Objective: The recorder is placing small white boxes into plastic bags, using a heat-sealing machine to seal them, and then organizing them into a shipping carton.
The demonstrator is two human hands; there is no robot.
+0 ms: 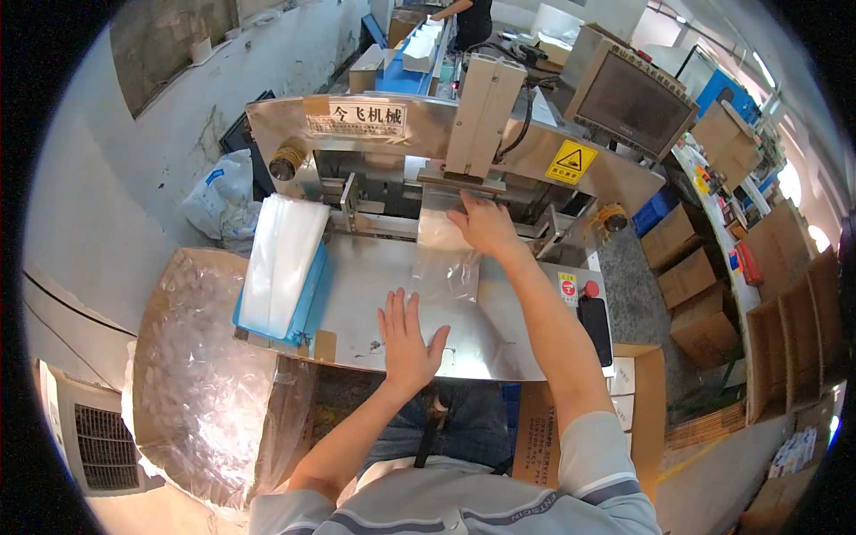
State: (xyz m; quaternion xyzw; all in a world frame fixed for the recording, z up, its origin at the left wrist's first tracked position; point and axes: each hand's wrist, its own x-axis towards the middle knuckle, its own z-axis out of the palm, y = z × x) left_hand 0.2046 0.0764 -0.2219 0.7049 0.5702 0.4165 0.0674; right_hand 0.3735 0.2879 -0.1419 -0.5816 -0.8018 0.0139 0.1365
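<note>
A clear plastic bag lies on the metal worktable, its far end in the machine's opening under the upright press column. Something pale shows at that far end; I cannot make out what it is. My right hand reaches over the bag's far right side, fingers stretched forward and thumb out to the left. Close to the table's front edge, my left hand is spread flat over the bare metal, holding nothing. To its left, a stack of translucent plastic bags rests in a blue tray.
A large carton of clear plastic packages stands at lower left. On the table's right are a red button and a black phone. A monitor stands behind the machine; beyond it, another person is beside a blue conveyor.
</note>
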